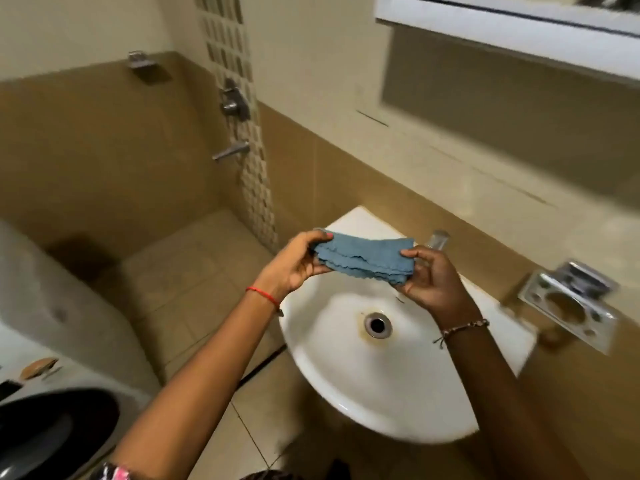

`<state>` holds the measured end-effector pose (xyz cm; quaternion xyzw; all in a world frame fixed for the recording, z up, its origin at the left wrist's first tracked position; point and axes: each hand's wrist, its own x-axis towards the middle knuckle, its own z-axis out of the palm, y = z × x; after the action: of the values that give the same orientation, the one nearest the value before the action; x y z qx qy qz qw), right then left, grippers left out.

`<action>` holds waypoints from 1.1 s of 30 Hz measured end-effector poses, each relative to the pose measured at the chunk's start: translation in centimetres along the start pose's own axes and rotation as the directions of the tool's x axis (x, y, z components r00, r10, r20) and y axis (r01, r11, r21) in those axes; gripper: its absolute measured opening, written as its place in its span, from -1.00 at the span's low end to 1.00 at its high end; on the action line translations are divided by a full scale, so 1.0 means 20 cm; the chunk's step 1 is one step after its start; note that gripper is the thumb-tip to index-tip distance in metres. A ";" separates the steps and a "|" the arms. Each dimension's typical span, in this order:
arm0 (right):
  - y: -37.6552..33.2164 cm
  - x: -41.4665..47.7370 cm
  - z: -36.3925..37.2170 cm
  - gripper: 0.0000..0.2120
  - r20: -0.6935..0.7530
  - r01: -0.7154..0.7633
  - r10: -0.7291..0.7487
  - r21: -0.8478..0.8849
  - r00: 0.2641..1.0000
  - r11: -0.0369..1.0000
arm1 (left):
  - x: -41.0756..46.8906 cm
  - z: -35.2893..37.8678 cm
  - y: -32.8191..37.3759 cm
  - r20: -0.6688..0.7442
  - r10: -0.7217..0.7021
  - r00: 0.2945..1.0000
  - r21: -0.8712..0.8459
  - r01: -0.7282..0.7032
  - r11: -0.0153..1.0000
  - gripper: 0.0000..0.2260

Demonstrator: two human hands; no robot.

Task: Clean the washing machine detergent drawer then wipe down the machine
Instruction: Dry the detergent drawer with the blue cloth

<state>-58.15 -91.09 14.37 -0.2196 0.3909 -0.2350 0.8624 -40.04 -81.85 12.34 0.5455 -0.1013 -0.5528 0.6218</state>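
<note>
From the head camera, you are standing at the white sink (346, 382) with a folded blue cloth (363, 259) stretched between your two hands, held in the air above the back of the basin and just in front of the sink tap (438, 239). Your left hand (298, 263) pinches the cloth's left end, with the thumb on top and the fingers curled underneath. Your right hand (431, 282) grips the right end the same way, fingers wrapped round the folded edge. The cloth touches neither the basin nor the tap. No water is running that you can make out, and whether the cloth is wet or dry cannot be told.

The washing machine (69, 382) sits at the lower left, well apart from your hands, with its dark round door (52, 434) facing up toward you. The detergent drawer does not show clearly in this view, so you cannot tell whether it has been cleaned or put back.

Judging by this, you are most likely preparing the cloth at the sink, by wetting, rinsing or folding it. The wipe-down of the machine looks still ahead of you, since nothing is touching the machine now.
</note>
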 end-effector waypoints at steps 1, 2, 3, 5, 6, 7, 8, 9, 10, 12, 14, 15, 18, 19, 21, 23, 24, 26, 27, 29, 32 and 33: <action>0.05 0.03 0.06 -0.74 0.016 -0.023 0.023 -0.012 1.000 1.000 | -0.03 -0.08 0.01 -0.035 0.015 0.999 -0.015 -0.015 1.000 -0.92; 0.11 0.06 0.13 -0.61 0.057 -0.047 0.049 -0.034 0.997 0.998 | -0.07 -0.17 0.02 -0.078 0.036 0.996 -0.034 -0.039 0.999 -0.93; 0.17 0.08 0.19 -0.48 0.099 -0.074 0.079 -0.056 0.992 0.996 | -0.11 -0.26 0.02 -0.121 0.059 0.991 -0.054 -0.065 0.996 -0.94; 0.30 0.12 0.32 -0.44 0.185 -0.126 0.146 -0.119 0.972 0.985 | -0.22 -0.45 0.04 -0.202 0.093 0.975 -0.093 -0.114 0.989 -0.94; 0.37 0.14 0.39 -0.47 0.205 -0.145 0.176 -0.158 0.963 0.977 | -0.28 -0.54 0.04 -0.238 0.104 0.966 -0.104 -0.132 0.986 -0.95; 0.45 0.14 0.47 -0.46 0.224 -0.163 0.205 -0.193 0.953 0.968 | -0.35 -0.63 0.05 -0.272 0.114 0.956 -0.108 -0.148 0.983 -0.96; 0.52 0.15 0.53 -0.40 0.227 -0.162 0.214 -0.225 0.950 0.961 | -0.40 -0.72 0.06 -0.300 0.118 0.947 -0.109 -0.157 0.982 -0.97; 0.61 0.15 0.61 -0.32 0.232 -0.156 0.220 -0.266 0.947 0.951 | -0.47 -0.81 0.06 -0.334 0.122 0.935 -0.111 -0.168 0.980 -0.96; 0.70 0.15 0.68 -0.25 0.244 -0.154 0.229 -0.291 0.942 0.944 | -0.54 -0.90 0.07 -0.364 0.124 0.923 -0.114 -0.176 0.978 -0.96; 0.89 0.12 0.84 -0.26 0.311 -0.169 0.269 -0.313 0.912 0.935 | -0.68 -1.11 0.08 -0.417 0.128 0.900 -0.115 -0.191 0.975 -0.97; 1.07 0.09 0.97 -0.36 0.347 -0.187 0.294 -0.311 0.891 0.932 | -0.81 -1.29 0.09 -0.454 0.128 0.882 -0.123 -0.204 0.971 -0.98; 1.17 0.07 1.03 -0.36 0.362 -0.208 0.318 -0.311 0.876 0.927 | -0.88 -1.39 0.09 -0.470 0.131 0.873 -0.130 -0.215 0.968 -0.98; 1.46 0.04 1.18 -0.24 0.387 -0.245 0.358 -0.311 0.850 0.918 | -1.09 -1.65 0.11 -0.525 0.143 0.839 -0.148 -0.255 0.956 -0.98; 1.56 0.02 1.24 -0.27 0.392 -0.261 0.380 -0.324 0.838 0.909 | -1.17 -1.75 0.11 -0.547 0.149 0.824 -0.154 -0.274 0.949 -0.98; 1.73 -0.03 1.37 -0.60 0.406 -0.287 0.430 -0.367 0.806 0.885 | -1.31 -1.91 0.10 -0.586 0.164 0.794 -0.159 -0.311 0.937 -0.96; 1.90 -0.07 1.48 -0.94 0.418 -0.271 0.437 -0.399 0.796 0.876 | -1.43 -2.05 0.09 -0.623 0.165 0.765 -0.165 -0.335 0.928 -0.89; 1.98 -0.09 1.53 -0.97 0.429 -0.272 0.454 -0.419 0.781 0.866 | -1.50 -2.12 0.08 -0.645 0.162 0.747 -0.172 -0.348 0.922 -0.84; 2.14 -0.11 1.62 -0.96 0.431 -0.287 0.503 -0.473 0.749 0.833 | -1.61 -2.24 0.05 -0.687 0.152 0.711 -0.189 -0.377 0.907 -0.80; 2.21 -0.13 1.66 -0.96 0.436 -0.294 0.530 -0.499 0.728 0.815 | -1.67 -2.29 0.05 -0.705 0.148 0.693 -0.198 -0.393 0.898 -0.80; 2.33 -0.16 1.73 -0.92 0.429 -0.306 0.577 -0.549 0.695 0.778 | -1.76 -2.38 0.03 -0.735 0.141 0.664 -0.219 -0.429 0.876 -0.87; 2.47 -0.21 1.86 -0.86 0.406 -0.319 0.621 -0.598 0.671 0.735 | -1.88 -2.52 0.01 -0.771 0.124 0.625 -0.256 -0.482 0.838 -0.95; 2.50 -0.22 1.90 -0.87 0.406 -0.319 0.629 -0.607 0.663 0.728 | -1.91 -2.56 0.01 -0.784 0.111 0.610 -0.263 -0.489 0.831 -0.95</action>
<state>-19.46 -41.47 11.35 -0.3760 0.1943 0.1932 0.8852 -16.68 -22.41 11.13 0.5348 0.1989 -0.1734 0.8027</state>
